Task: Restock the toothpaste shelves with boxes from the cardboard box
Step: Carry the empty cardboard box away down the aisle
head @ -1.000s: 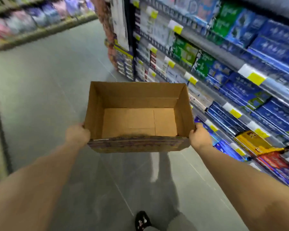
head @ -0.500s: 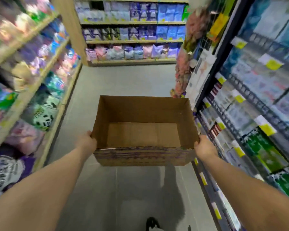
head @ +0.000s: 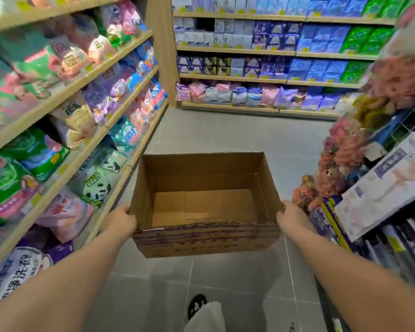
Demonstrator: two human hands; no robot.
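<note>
Shop aisle, grey tiled floor (head: 225,130), stocked shelves both sides. Open brown cardboard box (head: 205,204) held mid-aisle, mouth up, long axis left-right; left hand (head: 122,221) and right hand (head: 291,218) grip its near corners.

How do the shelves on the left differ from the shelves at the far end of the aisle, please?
The left shelves run alongside the aisle and hold soft bags, many leaning, in green, pink and purple. The far shelves face the camera and hold packs in tidy rows, mostly blue, white and purple. Both have light wooden edges with yellow tags.
</note>
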